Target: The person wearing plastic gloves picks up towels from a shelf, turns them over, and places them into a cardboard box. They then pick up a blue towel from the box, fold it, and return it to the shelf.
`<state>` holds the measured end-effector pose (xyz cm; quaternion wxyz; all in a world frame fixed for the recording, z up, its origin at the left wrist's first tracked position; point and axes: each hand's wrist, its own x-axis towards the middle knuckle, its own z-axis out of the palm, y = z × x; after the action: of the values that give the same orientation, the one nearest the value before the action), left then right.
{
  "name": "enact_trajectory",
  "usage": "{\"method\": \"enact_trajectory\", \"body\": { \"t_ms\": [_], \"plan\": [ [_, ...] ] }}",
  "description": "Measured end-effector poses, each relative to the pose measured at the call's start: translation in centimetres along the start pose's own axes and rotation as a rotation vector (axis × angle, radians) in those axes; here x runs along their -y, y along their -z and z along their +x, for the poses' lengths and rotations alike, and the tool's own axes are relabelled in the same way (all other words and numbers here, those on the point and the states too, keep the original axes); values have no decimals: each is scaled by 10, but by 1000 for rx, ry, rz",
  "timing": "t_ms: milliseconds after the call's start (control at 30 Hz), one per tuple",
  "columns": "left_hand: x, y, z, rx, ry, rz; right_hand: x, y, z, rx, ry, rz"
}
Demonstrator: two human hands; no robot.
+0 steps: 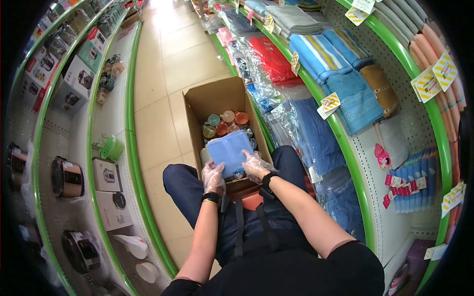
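two bare forearms reach forward and down from black sleeves (353, 259), elbows bent, wrists close together above the lap. the left hand (213, 176) and right hand (256, 165) wear clear plastic gloves (251, 159), fingers curled closed in a grip, the right slightly ahead. a black wristband (267, 178) circles each wrist.

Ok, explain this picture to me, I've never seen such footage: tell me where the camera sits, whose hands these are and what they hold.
One camera, worn on a person's head, looks down at their own hands; its wide lens bends the picture. The gloved left hand and right hand grip a blue folded cloth over an open cardboard box on the floor. Coloured cups sit inside. Towels fill the shelves on the right; kitchen appliances fill those on the left.
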<state>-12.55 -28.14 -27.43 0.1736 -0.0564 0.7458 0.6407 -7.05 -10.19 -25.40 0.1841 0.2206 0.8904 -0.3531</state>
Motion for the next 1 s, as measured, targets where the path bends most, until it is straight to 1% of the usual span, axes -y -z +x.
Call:
{"method": "enact_trajectory", "body": {
  "t_ms": [33,67,133,167,200,267,300,333,367,400,433,467,500,533,567,600,633,667,700,733,767,800,833,867,900,967,1000],
  "plan": [
    [-7,0,0,-46,7,43,8,11,-7,-36,-20,7],
    [-13,0,-2,-46,8,42,8,15,-5,-36,-20,6],
    [-27,1,-10,-25,55,195,5,19,-3,-153,-61,295],
    [-29,0,-11,-23,58,196,5,19,-5,-251,-33,315],
    [-30,-1,-13,-33,49,163,4,21,-5,-249,-36,316],
    [-23,0,-11,-43,39,132,4,26,-1,-338,-84,287],
    [-14,1,-6,-22,49,54,5,30,3,-333,-144,267],
    [-12,2,-5,-1,60,-24,2,33,8,-332,-145,269],
    [-10,1,-6,0,60,-23,-2,37,12,-205,-171,345],
    [-7,0,-6,-15,82,-127,-5,41,17,-78,-195,419],
    [-7,-1,-7,-30,102,-230,-4,42,21,-26,-215,383],
    [3,-2,-1,-28,101,-227,-9,39,26,-27,-215,386],
    [13,-4,5,-137,44,-287,-14,37,30,-11,-159,448],
    [6,-6,4,-246,-14,-347,-16,38,31,5,-102,509],
    [-1,-4,2,-245,-16,-345,-20,37,29,118,-57,762],
    [-8,-1,0,-200,79,-386,-21,35,29,117,-55,764],
    [-18,0,-3,-154,173,-428,-20,35,29,219,-235,1010],
    [-7,7,5,-154,172,-427,-20,33,28,323,-422,1251],
    [8,18,19,74,354,-524,-19,32,27,323,-420,1252],
    [8,26,26,308,533,-613,-19,30,26,349,-482,1320],
    [10,30,30,439,547,-649,-20,28,26,374,-545,1387],
    [15,24,30,440,546,-649,-21,27,25,400,-609,1452],
    [-20,8,8,310,517,-748,-26,24,27,432,-579,1540],
    [-40,-1,-4,178,486,-844,-28,25,26,431,-579,1539],
    [-40,0,-4,177,486,-845,-28,26,22,439,-405,1534],
    [-35,8,0,291,510,-839,-26,31,13,450,-57,1505],
    [-32,12,1,292,508,-839,-28,35,6,450,-55,1504]
  ]
}}
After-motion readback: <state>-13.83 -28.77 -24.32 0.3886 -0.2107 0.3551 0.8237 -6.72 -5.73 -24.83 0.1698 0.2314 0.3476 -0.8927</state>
